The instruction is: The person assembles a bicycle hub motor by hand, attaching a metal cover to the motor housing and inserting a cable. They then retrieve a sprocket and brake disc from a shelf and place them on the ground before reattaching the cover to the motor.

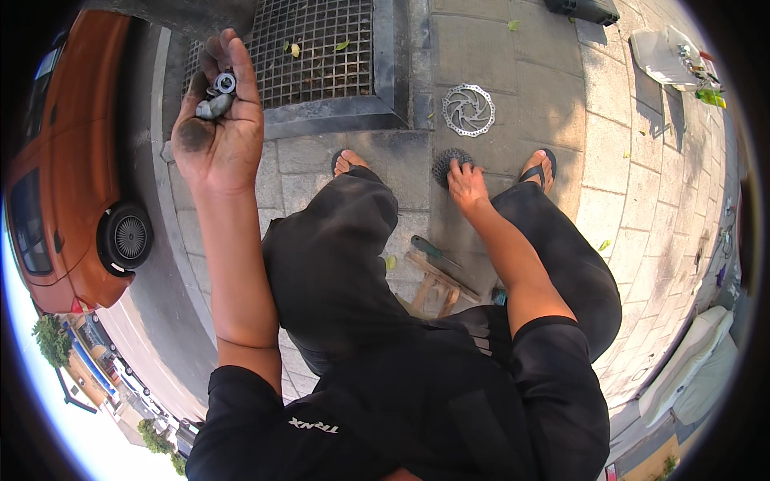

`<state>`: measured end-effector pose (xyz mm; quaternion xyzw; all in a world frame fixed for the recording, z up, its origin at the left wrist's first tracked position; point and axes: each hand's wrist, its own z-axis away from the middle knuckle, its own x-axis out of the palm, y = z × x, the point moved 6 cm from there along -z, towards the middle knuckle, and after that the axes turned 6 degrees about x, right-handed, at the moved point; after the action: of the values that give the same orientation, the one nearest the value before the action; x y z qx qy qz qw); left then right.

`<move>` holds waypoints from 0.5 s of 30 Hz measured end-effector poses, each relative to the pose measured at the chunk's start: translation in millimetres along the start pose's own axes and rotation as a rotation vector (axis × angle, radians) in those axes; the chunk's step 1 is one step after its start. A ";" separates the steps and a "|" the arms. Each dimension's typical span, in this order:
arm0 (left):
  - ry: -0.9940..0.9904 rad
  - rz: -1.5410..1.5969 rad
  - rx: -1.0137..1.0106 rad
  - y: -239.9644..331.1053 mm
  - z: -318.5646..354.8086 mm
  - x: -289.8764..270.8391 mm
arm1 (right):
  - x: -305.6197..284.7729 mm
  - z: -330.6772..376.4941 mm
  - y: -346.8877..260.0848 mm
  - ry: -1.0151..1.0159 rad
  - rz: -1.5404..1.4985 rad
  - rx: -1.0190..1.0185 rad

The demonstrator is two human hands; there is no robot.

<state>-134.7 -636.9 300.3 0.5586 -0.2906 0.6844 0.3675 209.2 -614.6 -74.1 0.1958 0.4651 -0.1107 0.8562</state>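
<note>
Palm up at the upper left, my left hand [228,132] cups small metal parts: a shiny ring-shaped piece [225,82] by the fingers and a rounded grey piece [214,107] beneath it. Dark grime marks the palm. My right hand [468,186] reaches down between my feet, its fingertips on a dark bicycle cassette [442,166] that rests on the paving. The fingers are partly curled over the cassette's edge and cover some of it. Just beyond it, a silver disc brake rotor [489,111] lies flat on the ground.
Between my legs are a screwdriver [427,247] with a green handle and a low wooden stool [437,280]. A metal grate [313,56] has a raised dark border. A white container of tools [670,56] stands at the far right. An orange car [72,160] is on the left.
</note>
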 end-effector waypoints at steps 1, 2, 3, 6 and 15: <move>-0.002 -0.005 -0.002 1.7 -0.2 1.3 | -5.2 3.1 3.0 -0.024 -0.090 0.036; 0.006 -0.073 0.025 -2.6 -1.9 1.6 | -9.1 0.0 4.6 -0.041 -0.181 0.070; -0.010 -0.126 -0.018 -10.2 -9.0 -4.8 | -13.0 -2.8 6.7 -0.057 -0.272 0.102; 0.048 -0.219 -0.142 -29.3 -20.7 -33.6 | -27.5 -1.4 22.6 -0.008 -0.511 0.127; 0.407 -0.638 -0.611 -51.0 -14.2 -280.0 | -41.1 -9.5 35.3 -0.006 -1.027 0.271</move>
<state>-70.7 -646.9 22.8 0.3411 -0.2146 0.5163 0.7557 192.8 -578.3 -36.0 0.0513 0.4801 -0.5753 0.6602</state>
